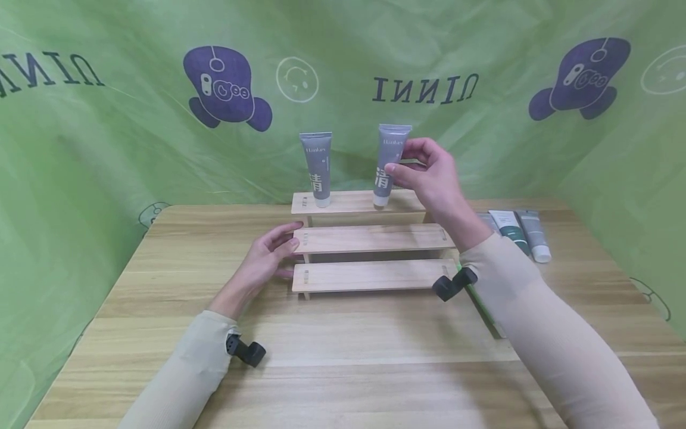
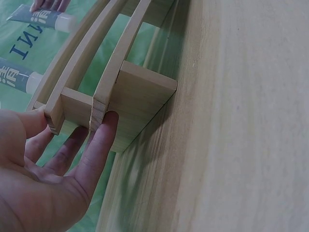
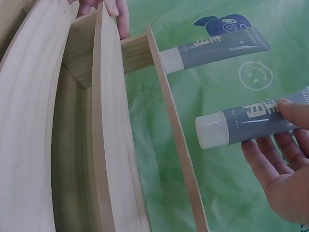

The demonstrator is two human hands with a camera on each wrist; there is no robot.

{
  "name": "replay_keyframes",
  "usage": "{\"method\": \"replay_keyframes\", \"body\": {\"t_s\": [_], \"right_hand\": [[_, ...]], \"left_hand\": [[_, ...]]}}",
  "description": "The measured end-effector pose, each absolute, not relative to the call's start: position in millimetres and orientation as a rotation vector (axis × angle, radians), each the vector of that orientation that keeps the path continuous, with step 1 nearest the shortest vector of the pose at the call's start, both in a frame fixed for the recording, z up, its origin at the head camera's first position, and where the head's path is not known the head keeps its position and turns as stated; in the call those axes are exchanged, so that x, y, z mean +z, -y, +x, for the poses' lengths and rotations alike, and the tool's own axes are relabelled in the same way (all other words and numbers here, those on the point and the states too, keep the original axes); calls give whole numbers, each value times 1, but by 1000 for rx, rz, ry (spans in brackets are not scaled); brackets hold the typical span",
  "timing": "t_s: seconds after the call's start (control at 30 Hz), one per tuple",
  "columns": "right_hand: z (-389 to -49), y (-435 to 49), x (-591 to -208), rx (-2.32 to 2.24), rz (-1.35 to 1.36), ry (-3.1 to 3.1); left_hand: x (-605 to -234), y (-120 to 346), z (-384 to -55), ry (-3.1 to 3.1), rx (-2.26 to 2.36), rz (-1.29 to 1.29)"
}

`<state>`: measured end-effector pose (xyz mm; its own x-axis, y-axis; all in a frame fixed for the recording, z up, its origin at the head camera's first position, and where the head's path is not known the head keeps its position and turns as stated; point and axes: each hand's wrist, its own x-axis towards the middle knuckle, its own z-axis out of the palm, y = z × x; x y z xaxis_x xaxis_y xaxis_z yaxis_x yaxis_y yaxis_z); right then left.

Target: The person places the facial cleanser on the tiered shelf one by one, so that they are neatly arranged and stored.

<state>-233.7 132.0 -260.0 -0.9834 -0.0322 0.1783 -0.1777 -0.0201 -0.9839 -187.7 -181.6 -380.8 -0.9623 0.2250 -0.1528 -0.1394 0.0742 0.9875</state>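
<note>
A three-tier wooden display stand stands on the table. My left hand grips its left end; in the left wrist view the thumb lies on the middle tier's end and a fingertip touches the lowest tier. With thumb and fingers, my right hand pinches a grey squeeze tube, cap down, over the top tier. The right wrist view shows a small gap between its white cap and the tier. Another grey tube stands upright on its cap at the top tier's left end.
Right of the stand, more tubes lie on the table: a white-and-green tube, a grey tube and one partly hidden by the right arm. A green-edged item shows under that forearm. A green printed curtain hangs behind and at both sides.
</note>
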Motion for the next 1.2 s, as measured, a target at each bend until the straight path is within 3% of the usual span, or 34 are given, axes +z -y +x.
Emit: {"method": "replay_keyframes", "body": {"t_s": [1.2], "right_hand": [[-244,-123,-272,1998,292,2229]], "left_hand": [[-380,181,-187,-2088,1976,87]]}}
